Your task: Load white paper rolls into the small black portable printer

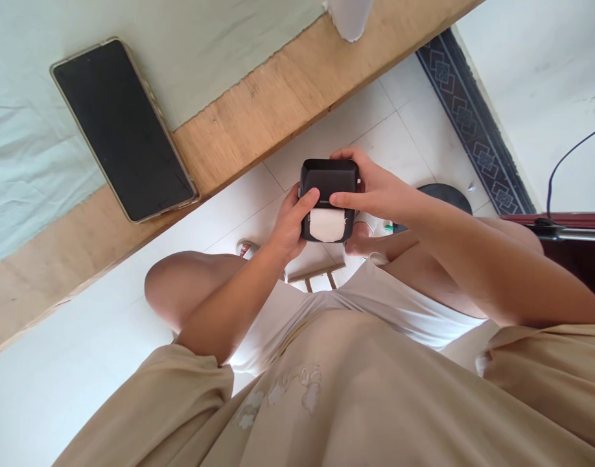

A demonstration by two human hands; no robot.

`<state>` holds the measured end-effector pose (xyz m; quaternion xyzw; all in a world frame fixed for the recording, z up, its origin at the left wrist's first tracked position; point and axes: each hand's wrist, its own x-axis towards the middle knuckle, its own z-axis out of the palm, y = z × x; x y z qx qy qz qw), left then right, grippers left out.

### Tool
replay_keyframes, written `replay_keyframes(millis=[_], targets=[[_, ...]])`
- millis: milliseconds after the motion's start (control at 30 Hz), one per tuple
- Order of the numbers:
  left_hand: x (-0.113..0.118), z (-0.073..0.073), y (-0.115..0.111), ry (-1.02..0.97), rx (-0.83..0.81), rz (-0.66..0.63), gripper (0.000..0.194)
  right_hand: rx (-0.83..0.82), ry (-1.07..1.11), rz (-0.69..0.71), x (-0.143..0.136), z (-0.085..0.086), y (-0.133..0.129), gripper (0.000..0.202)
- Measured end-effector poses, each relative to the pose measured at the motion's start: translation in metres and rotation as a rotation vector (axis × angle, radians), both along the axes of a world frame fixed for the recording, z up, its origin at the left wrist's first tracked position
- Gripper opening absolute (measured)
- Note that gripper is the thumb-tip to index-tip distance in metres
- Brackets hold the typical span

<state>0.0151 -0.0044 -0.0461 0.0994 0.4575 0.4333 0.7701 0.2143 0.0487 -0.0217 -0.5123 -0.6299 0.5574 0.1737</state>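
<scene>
A small black receipt printer (pixel 329 176) is held between both hands above my lap. A short tongue of white paper (pixel 327 225) with a ragged edge lies over its near part. My left hand (pixel 292 224) grips the left side, its thumb on the top face and its other fingers mostly hidden beneath. On the right side, my right hand (pixel 368 185) is closed round the casing, with the thumb resting across the top just above the paper and the index finger along the far corner. The printer's underside is hidden.
To the left, a smartphone (pixel 125 130) with a dark screen lies across a pale green cloth (pixel 190 52) and the wooden table edge (pixel 258 110). A white object (pixel 350 16) stands at the table's top edge. A black cable (pixel 553 175) hangs at right.
</scene>
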Motion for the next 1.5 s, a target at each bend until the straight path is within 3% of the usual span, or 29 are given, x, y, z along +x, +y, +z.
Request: replay_keyframes(millis=[133,333,467,700,933,1033,1167,1233,1367,1500], targets=[[-0.001,0.001,0.001,-0.011,-0.059,0.041,0.063,-0.023,0.046,-0.019,-0.002,-0.004,-0.002,0.073],[-0.009,-0.004,-0.004,0.042,0.04,0.02,0.054,0.023,0.026,0.026,-0.011,-0.007,-0.01,0.077],[-0.01,-0.002,-0.003,0.026,-0.037,0.099,0.04,0.084,-0.021,0.037,-0.016,-0.006,-0.011,0.076],[0.002,-0.004,0.004,0.04,-0.091,0.224,0.031,0.302,-0.122,0.06,-0.008,0.01,-0.001,0.053],[0.003,-0.005,0.005,0.041,-0.104,0.235,0.025,0.412,-0.246,0.221,-0.004,0.021,-0.01,0.078],[0.003,-0.006,0.007,0.019,-0.101,0.193,0.03,0.513,-0.298,0.176,-0.003,0.023,-0.011,0.063],[0.002,-0.009,0.005,-0.001,-0.068,0.115,0.036,0.676,-0.39,-0.001,-0.001,0.029,-0.012,0.029],[0.001,-0.009,0.003,0.02,-0.056,0.064,0.035,0.702,-0.438,-0.05,-0.002,0.032,-0.015,0.02],[0.0,-0.01,-0.001,0.055,0.016,0.015,0.035,0.691,-0.589,0.089,-0.011,0.033,-0.021,0.025],[0.001,-0.009,-0.002,0.097,0.078,0.003,0.035,0.528,-0.892,0.265,-0.026,0.037,-0.021,0.03]])
